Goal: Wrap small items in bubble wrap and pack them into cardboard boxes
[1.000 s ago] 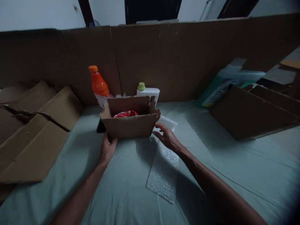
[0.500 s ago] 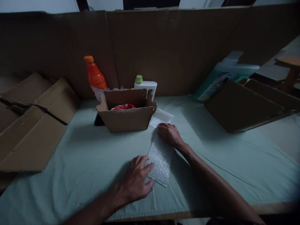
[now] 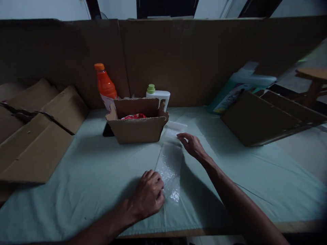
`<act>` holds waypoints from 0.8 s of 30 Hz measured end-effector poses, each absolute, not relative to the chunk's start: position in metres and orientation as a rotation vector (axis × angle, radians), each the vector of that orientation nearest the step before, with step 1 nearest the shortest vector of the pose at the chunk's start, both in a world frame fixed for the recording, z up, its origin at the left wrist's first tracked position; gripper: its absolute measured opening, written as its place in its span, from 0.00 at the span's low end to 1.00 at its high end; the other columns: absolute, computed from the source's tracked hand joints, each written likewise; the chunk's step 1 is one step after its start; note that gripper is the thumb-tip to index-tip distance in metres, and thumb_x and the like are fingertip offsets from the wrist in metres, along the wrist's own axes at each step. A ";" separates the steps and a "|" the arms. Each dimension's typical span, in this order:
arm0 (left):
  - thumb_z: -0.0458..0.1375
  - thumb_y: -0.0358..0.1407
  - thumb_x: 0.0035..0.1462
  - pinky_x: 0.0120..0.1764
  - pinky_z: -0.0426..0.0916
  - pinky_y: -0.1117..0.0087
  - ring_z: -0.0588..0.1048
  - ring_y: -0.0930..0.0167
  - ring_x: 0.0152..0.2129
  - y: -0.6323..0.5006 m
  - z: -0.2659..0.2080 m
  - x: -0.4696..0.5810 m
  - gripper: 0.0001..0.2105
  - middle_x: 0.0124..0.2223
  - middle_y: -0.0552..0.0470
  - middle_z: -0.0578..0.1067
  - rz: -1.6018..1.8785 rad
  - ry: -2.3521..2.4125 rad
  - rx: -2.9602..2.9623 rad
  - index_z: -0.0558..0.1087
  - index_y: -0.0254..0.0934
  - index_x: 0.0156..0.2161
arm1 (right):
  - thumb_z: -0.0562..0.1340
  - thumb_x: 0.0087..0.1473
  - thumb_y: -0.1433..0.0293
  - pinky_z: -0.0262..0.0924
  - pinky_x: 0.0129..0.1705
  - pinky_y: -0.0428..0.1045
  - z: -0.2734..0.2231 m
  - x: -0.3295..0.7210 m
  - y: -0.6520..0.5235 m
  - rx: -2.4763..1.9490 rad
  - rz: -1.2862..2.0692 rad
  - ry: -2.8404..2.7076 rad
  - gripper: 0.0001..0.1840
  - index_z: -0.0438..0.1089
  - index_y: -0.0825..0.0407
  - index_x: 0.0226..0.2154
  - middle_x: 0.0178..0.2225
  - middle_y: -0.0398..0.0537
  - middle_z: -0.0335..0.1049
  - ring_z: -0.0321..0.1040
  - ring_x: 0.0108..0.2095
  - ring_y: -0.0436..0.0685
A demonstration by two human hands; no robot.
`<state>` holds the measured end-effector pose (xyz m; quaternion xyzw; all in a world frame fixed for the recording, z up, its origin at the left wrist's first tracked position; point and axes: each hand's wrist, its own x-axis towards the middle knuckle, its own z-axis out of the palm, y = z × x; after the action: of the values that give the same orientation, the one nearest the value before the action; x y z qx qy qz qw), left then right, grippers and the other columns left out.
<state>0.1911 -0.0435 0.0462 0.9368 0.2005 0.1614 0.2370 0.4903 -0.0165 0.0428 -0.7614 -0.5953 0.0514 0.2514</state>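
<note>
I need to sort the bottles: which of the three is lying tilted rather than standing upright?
The large teal bottle at the right, leaning against the cardboard wall. The orange bottle and the white green-capped bottle stand upright behind the small box.

The small cardboard box (image 3: 138,124) is hiding most of the red item (image 3: 134,116) inside it and the lower orange bottle (image 3: 105,86). The picture's edges are cutting off the flattened cardboard (image 3: 33,136) at left and the far-right wooden piece (image 3: 313,81), which is blurring.
</note>
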 end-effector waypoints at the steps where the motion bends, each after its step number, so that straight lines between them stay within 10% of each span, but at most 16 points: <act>1: 0.57 0.23 0.49 0.43 0.68 0.60 0.71 0.63 0.39 -0.046 0.052 0.183 0.07 0.39 0.47 0.74 0.512 0.548 2.508 0.69 0.37 0.31 | 0.55 0.61 0.68 0.66 0.50 0.55 0.045 0.485 -0.024 -2.057 0.157 -1.637 0.15 0.78 0.49 0.43 0.46 0.51 0.80 0.76 0.47 0.62; 17: 0.53 0.21 0.48 0.41 0.74 0.64 0.78 0.66 0.38 -0.074 0.080 0.077 0.12 0.39 0.49 0.80 0.674 0.380 2.136 0.68 0.41 0.34 | 0.53 0.66 0.66 0.66 0.48 0.56 0.046 0.414 -0.080 -1.955 0.309 -2.041 0.16 0.77 0.49 0.42 0.45 0.53 0.78 0.74 0.44 0.62; 24: 0.52 0.22 0.48 0.40 0.73 0.65 0.78 0.66 0.37 -0.075 0.074 0.073 0.12 0.38 0.50 0.80 0.687 0.405 2.127 0.68 0.41 0.34 | 0.58 0.60 0.69 0.60 0.59 0.65 0.037 0.442 -0.039 -2.134 -0.005 -2.007 0.28 0.63 0.54 0.63 0.67 0.62 0.58 0.60 0.62 0.71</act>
<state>0.0727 -0.0749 0.0741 0.8491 0.1616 0.2744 0.4213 0.4420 -0.0388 0.0372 -0.7244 -0.6812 -0.0018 0.1057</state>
